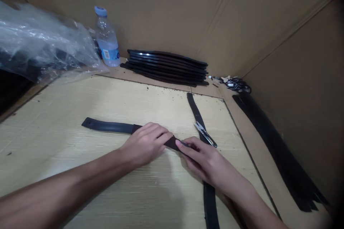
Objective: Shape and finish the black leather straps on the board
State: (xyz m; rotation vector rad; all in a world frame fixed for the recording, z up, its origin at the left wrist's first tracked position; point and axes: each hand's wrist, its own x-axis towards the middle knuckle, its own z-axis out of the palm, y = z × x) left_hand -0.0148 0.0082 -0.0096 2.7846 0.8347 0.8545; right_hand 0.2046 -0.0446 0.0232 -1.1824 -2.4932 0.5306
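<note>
A dark strip (110, 126) with a small hole at its left end lies across the pale board. Its middle part is dark brown, and both my hands are closed on that part. My left hand (149, 141) wraps over it from above. My right hand (202, 157) grips it further right, thumb on top; the strip's right end is hidden by this hand. Beneath my right hand runs a second black strip (211, 200), roughly lengthwise. Thread snips (204, 134) rest on that strip, blades pointing up and left, just beyond my right hand.
A stack of black strips (166, 67) stands at the back beside a water bottle (107, 42). Clear plastic wrap (48, 39) covers dark items at left. More black strips (274, 150) lie along the right cardboard wall (301, 89), near a small tangled heap (236, 84).
</note>
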